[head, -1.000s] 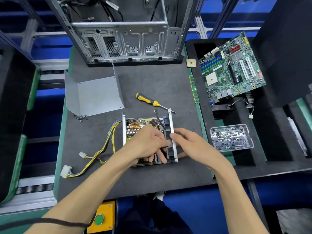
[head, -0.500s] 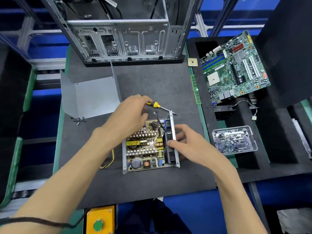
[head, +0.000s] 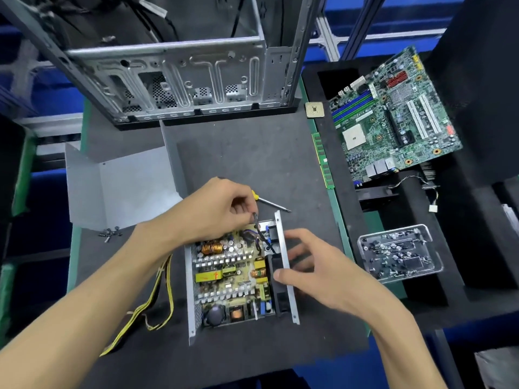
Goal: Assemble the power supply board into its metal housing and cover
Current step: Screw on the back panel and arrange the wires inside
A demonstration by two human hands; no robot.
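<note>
The left hand (head: 222,209) has been moved off the board (head: 233,276) to pinch a black wire (head: 257,220) at its far corner; the right hand (head: 314,272), fingers relaxed, touches the housing (head: 285,265) wall. With the board seated on the table (head: 252,153), wire tidying is judged underway; the cover (head: 118,186) lies apart.

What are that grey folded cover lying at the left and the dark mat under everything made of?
The grey folded cover looks like thin sheet metal with a matte, dull finish: it has crisp bent edges and a flat, even grey surface. The dark mat appears to be foam or rubber, charcoal and non-reflective, with a fine grainy texture; which of the two cannot be told by sight.
</note>
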